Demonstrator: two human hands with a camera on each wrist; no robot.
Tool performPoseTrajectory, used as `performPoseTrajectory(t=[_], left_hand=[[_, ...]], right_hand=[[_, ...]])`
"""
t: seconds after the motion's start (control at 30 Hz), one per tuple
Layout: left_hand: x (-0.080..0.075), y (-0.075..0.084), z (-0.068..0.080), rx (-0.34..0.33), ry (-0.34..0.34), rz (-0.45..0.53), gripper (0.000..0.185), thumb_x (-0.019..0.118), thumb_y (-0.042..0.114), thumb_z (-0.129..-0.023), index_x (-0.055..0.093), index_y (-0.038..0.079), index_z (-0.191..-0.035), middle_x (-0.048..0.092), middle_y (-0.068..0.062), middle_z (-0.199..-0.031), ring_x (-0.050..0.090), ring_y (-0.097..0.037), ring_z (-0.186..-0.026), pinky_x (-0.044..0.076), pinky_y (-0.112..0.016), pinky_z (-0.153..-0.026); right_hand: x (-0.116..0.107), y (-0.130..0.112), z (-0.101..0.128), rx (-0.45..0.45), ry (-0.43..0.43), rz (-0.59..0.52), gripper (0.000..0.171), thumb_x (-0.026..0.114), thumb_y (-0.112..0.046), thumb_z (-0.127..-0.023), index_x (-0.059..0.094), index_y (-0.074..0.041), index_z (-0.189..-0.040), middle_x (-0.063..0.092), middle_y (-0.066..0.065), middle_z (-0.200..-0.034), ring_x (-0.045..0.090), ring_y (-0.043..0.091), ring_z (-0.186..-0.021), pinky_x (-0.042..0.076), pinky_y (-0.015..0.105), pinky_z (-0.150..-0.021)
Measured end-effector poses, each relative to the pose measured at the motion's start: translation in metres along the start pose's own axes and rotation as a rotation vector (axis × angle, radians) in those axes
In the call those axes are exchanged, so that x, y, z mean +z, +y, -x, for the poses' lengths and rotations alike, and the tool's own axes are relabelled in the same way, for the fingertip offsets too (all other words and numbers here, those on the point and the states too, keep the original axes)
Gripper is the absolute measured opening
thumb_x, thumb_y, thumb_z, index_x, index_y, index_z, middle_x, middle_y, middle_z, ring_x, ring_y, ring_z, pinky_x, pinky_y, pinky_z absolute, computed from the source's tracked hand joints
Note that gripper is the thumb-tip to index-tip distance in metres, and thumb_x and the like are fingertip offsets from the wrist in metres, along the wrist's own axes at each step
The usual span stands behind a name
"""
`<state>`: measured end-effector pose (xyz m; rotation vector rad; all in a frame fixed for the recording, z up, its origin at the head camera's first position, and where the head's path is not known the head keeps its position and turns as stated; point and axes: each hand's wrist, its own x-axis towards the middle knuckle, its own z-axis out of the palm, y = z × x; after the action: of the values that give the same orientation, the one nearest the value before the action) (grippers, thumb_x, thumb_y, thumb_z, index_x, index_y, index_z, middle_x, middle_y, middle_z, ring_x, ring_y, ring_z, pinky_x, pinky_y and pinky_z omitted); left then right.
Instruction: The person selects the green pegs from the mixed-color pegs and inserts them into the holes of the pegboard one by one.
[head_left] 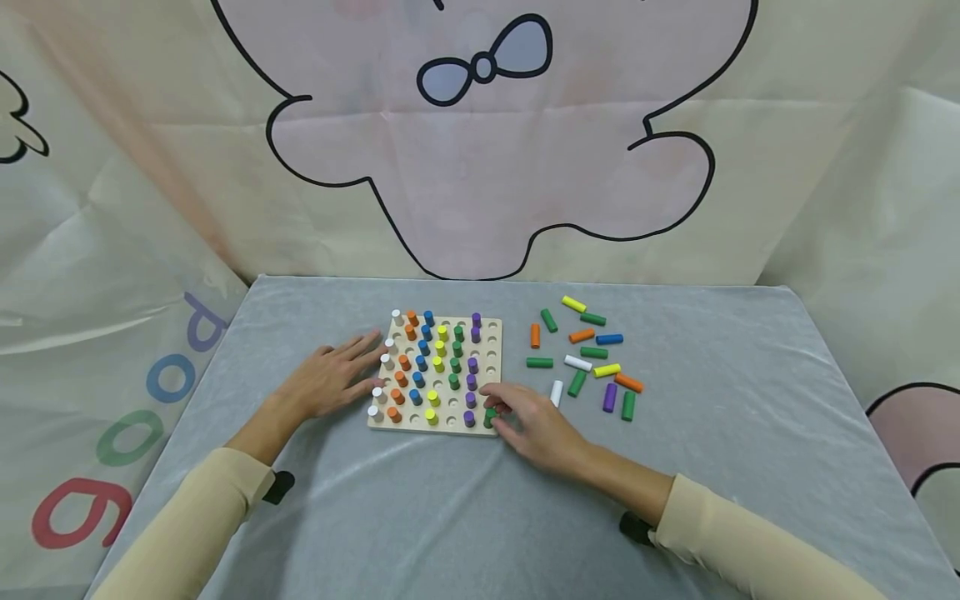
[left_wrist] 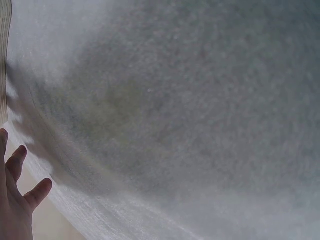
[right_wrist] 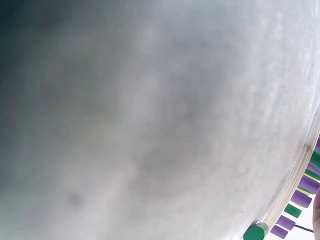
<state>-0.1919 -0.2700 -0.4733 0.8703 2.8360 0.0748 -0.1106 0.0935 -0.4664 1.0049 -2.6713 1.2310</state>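
We see the right hand [head_left: 536, 425] at the near right corner of the wooden peg board [head_left: 491, 346], its fingers [head_left: 501, 402] curled in and pinching a green peg [head_left: 490, 415] that stands upright at that corner; the right wrist view shows the same green peg [right_wrist: 256, 232] at the board's edge, with purple pegs just beside it. The right forearm, in a cream sleeve [head_left: 742, 542], comes in low from the lower right, the wrist close to the grey-covered surface [head_left: 420, 517]. Our left hand [head_left: 330, 379] lies flat on the surface by the board's left edge, its fingers [head_left: 367, 342] straight and slightly spread, the tips touching the board next to the white pegs [head_left: 386, 362]; it holds nothing. In the left wrist view only the edge of the left hand [left_wrist: 15, 200] shows against the cloth. The board carries upright pegs in colour columns: white, orange, blue, yellow, green and purple. To the right of the board, apart from it, loose pegs [head_left: 588, 354] of mixed colours lie scattered on their sides.
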Motion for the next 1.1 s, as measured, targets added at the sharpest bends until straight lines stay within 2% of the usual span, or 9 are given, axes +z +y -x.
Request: performPoseTrajectory(t=[0.33, 0.63, 0.83, 1.1], left_hand=[[0.000, 0.000, 0.000, 0.001, 0.001, -0.002, 0.071, 0.043, 0.060, -0.101, 0.034, 0.018, -0.157, 0.021, -0.011, -0.164, 0.027, -0.033, -0.148, 0.037, -0.061, -0.104], [-0.001, 0.001, 0.001, -0.003, -0.005, 0.000, 0.071, 0.043, 0.059, -0.101, 0.034, 0.017, -0.156, 0.021, -0.012, -0.164, 0.027, -0.034, -0.148, 0.037, -0.062, -0.104], [-0.001, 0.001, 0.000, -0.007, -0.014, -0.003, 0.071, 0.043, 0.060, -0.100, 0.034, 0.018, -0.156, 0.021, -0.012, -0.164, 0.027, -0.034, -0.148, 0.036, -0.062, -0.104], [-0.001, 0.002, 0.000, -0.006, -0.017, 0.000, 0.071, 0.042, 0.060, -0.100, 0.033, 0.017, -0.157, 0.020, -0.012, -0.165, 0.026, -0.034, -0.148, 0.036, -0.062, -0.104]], right_hand=[[0.000, -0.001, -0.002, 0.039, -0.069, -0.004, 0.051, 0.076, 0.001, -0.085, 0.059, -0.008, -0.132, 0.068, 0.001, -0.108, 0.062, 0.008, -0.096, 0.053, 0.025, -0.086], [-0.012, 0.002, 0.002, 0.017, -0.030, 0.008, 0.050, 0.078, -0.001, -0.084, 0.060, -0.004, -0.131, 0.071, 0.004, -0.108, 0.065, 0.014, -0.094, 0.056, 0.032, -0.083], [-0.030, 0.020, 0.016, 0.071, 0.011, 0.038, 0.051, 0.080, -0.003, -0.083, 0.061, -0.004, -0.130, 0.070, 0.005, -0.107, 0.065, 0.014, -0.095, 0.056, 0.035, -0.083], [-0.070, 0.050, 0.038, 0.038, 0.092, 0.101, 0.050, 0.080, 0.003, -0.080, 0.060, -0.001, -0.126, 0.071, 0.008, -0.104, 0.067, 0.021, -0.090, 0.057, 0.041, -0.076]])
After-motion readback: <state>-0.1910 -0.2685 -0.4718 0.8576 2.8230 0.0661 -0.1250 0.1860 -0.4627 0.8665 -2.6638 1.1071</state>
